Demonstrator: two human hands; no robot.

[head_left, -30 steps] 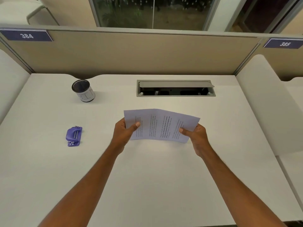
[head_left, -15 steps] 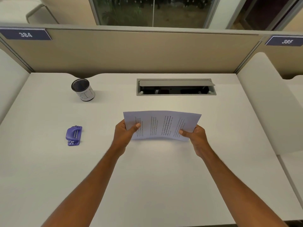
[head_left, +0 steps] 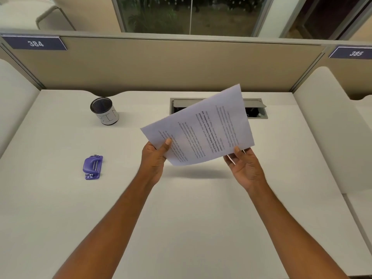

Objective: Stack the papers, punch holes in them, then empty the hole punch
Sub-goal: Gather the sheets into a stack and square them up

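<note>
I hold a stack of printed white papers [head_left: 203, 127] in the air over the middle of the desk, tilted with its far right corner raised. My left hand [head_left: 154, 160] pinches the near left corner with the thumb on top. My right hand [head_left: 246, 168] grips the near right corner from below, thumb on the sheet. A small purple hole punch [head_left: 92, 167] lies flat on the desk to the left, well apart from both hands. A shadow of the papers falls on the desk beneath them.
A black mesh cup [head_left: 104, 111] with a white label stands at the back left. A grey cable hatch [head_left: 255, 109] sits in the white desk [head_left: 181, 228] behind the papers. Beige partitions close off the back and both sides.
Both hands have lifted the papers off the desk and tilted them, the right side rising toward the cable hatch. The hole punch and cup have not moved.
</note>
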